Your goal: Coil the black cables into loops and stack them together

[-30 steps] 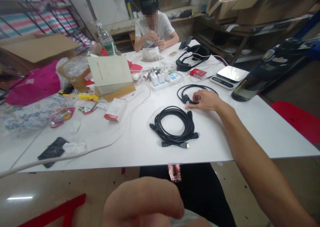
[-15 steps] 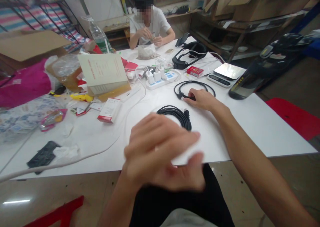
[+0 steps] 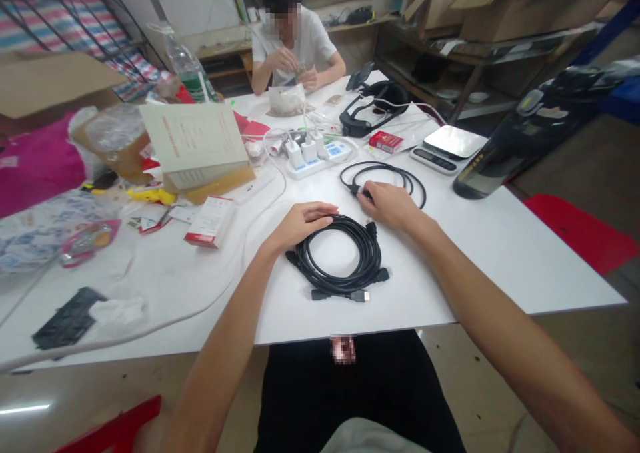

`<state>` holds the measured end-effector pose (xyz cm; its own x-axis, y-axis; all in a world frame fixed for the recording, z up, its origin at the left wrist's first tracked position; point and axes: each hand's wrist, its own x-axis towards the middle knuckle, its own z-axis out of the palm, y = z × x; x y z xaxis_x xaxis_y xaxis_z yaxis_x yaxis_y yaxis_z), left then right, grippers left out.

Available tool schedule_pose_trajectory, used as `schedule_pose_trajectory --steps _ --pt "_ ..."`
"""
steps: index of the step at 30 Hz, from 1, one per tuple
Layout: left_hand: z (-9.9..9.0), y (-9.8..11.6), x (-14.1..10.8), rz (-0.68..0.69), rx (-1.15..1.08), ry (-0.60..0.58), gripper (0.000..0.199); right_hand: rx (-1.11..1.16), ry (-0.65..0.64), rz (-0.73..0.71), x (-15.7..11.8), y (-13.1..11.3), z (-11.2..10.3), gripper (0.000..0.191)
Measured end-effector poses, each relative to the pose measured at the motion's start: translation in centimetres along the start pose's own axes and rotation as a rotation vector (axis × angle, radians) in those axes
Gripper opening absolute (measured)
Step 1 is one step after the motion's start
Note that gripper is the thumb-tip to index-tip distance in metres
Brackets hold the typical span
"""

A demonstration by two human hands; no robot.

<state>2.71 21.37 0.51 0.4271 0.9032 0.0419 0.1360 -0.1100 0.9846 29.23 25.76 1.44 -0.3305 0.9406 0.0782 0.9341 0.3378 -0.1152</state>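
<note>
Head view: left hand (image 3: 303, 225), released, rests on coiled HDMI cables (image 3: 371, 254).
Light pressure keeps loops flat; right hand (image 3: 393, 203) (grip unclear) touches looped black cable (image 3: 354, 188).

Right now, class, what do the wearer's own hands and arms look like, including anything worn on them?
The left hand and right hand wear no gloves. The left forearm and right forearm show no sleeves, watch or bracelet.

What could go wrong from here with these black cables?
Snag: the near coil's connector sits close to the right hand and might catch as it moves.

Unravelling: no tie is visible on the near coil, so a pull from the left hand could spread its loops.
</note>
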Motion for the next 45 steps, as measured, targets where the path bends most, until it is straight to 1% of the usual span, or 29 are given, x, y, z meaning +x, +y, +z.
schedule_pose_trajectory --steps 5,7,8,11,12,13,16,19,22,28,32,34,36,39,45 --pt "0.1 -0.2 -0.2 0.001 -0.014 0.013 0.044 0.015 0.016 -0.03 -0.3 0.0 -0.4 0.032" --pt "0.2 -0.3 -0.3 0.014 -0.012 0.0 0.041 0.021 0.028 -0.024 -0.3 0.2 -0.4 0.03" --pt "0.2 -0.3 -0.4 0.021 -0.011 -0.011 0.04 0.034 0.047 -0.019 -0.3 0.3 -0.3 0.035" --pt "0.5 -0.3 -0.6 0.025 0.002 -0.048 0.036 0.075 0.133 -0.04 -0.1 0.2 0.2 0.062" --pt "0.6 -0.2 -0.6 0.024 0.006 -0.056 0.036 0.075 0.155 -0.065 0.0 0.1 0.5 0.068" --pt "0.7 -0.2 -0.7 0.023 0.007 -0.061 0.035 0.065 0.167 -0.095 0.1 -0.1 0.8 0.069" --pt "0.8 -0.2 -0.7 0.022 -0.002 -0.062 0.034 0.018 0.158 -0.17 0.6 -0.5 1.8 0.058" --pt "0.8 -0.2 -0.7 0.025 -0.011 -0.054 0.034 0.007 0.149 -0.184 0.8 -0.6 2.3 0.048" --pt "0.8 -0.2 -0.7 0.019 -0.01 -0.053 0.034 0.04 0.153 -0.161 0.7 -0.5 2.1 0.043" --pt "0.7 -0.2 -0.7 0.057 0.011 -0.058 0.029 0.09 0.125 -0.039 0.4 0.1 0.9 0.037" --pt "0.7 -0.2 -0.7 0.044 -0.005 -0.054 0.031 0.065 0.133 -0.022 0.4 0.4 0.9 0.027" --pt "0.7 -0.1 -0.7 0.034 -0.012 -0.044 0.033 0.058 0.149 -0.01 0.4 0.4 1.1 0.029" --pt "0.8 0.0 -0.8 0.027 -0.014 -0.029 0.036 0.079 0.155 0.011 0.5 0.4 1.3 0.036" --pt "0.9 0.2 -0.9 0.028 -0.01 -0.006 0.038 0.116 0.144 0.038 0.5 0.4 1.2 0.036" --pt "1.0 0.5 -0.9 0.035 -0.014 0.083 0.04 0.073 0.116 -0.01 0.2 0.5 0.9 0.045"
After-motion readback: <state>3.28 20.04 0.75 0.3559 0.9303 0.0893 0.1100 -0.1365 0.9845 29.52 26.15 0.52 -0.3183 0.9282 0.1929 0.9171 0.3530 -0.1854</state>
